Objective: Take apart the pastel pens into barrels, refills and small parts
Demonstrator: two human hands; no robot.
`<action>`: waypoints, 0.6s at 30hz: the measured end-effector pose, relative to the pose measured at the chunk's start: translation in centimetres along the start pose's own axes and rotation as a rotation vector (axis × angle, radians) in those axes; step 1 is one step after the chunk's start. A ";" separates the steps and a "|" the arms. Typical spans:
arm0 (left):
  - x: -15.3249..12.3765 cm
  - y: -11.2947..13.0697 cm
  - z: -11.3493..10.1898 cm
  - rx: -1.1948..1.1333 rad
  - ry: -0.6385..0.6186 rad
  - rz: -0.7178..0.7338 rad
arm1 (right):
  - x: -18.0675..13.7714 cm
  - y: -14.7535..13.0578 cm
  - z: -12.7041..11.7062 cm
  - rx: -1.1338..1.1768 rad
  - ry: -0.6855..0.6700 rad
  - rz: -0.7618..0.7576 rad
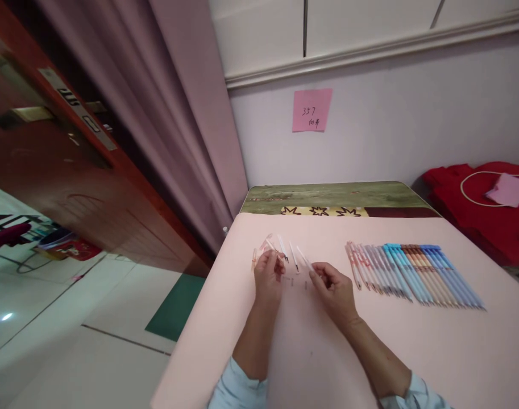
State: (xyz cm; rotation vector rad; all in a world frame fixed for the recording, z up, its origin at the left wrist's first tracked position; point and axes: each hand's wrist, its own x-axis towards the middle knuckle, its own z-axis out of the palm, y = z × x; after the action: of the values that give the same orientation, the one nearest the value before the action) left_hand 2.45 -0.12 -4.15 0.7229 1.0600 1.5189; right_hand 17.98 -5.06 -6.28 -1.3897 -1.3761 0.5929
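My left hand [268,275] rests on the pink table [370,352] with its fingers curled round a thin white pen part [271,245]. My right hand [332,288] lies just to the right, fingers pinched on another thin white pen part [304,257]. Between and beyond the hands lie several loose pen pieces [291,253], white tubes and clear pinkish barrels. Two small pieces [299,282] sit on the table between the hands. A row of several assembled pens [412,271], pink, blue and orange, lies side by side to the right.
A pink sticky note [311,109] hangs on the wall ahead. A green patterned surface [331,196] adjoins the table's far edge. Red cloth with a pink item [485,199] lies at the right. A curtain [178,113] and wooden door [50,147] stand left, above a tiled floor.
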 end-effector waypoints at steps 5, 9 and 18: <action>-0.7 0.2 0.7 -0.313 -0.059 -0.156 | -0.3 -0.3 -0.2 0.000 -0.051 -0.092; -0.4 0.8 0.2 -0.333 -0.055 -0.152 | -0.4 -0.2 -0.3 0.002 -0.044 -0.085; 1.2 2.3 -1.9 -0.284 0.087 -0.052 | 0.3 0.0 -1.0 -0.072 0.136 -0.034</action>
State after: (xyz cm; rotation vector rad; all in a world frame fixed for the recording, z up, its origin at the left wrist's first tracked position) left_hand -0.46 0.58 -2.94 0.4321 0.8957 1.6258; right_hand 18.98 -5.10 -5.88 -1.4349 -1.3201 0.4218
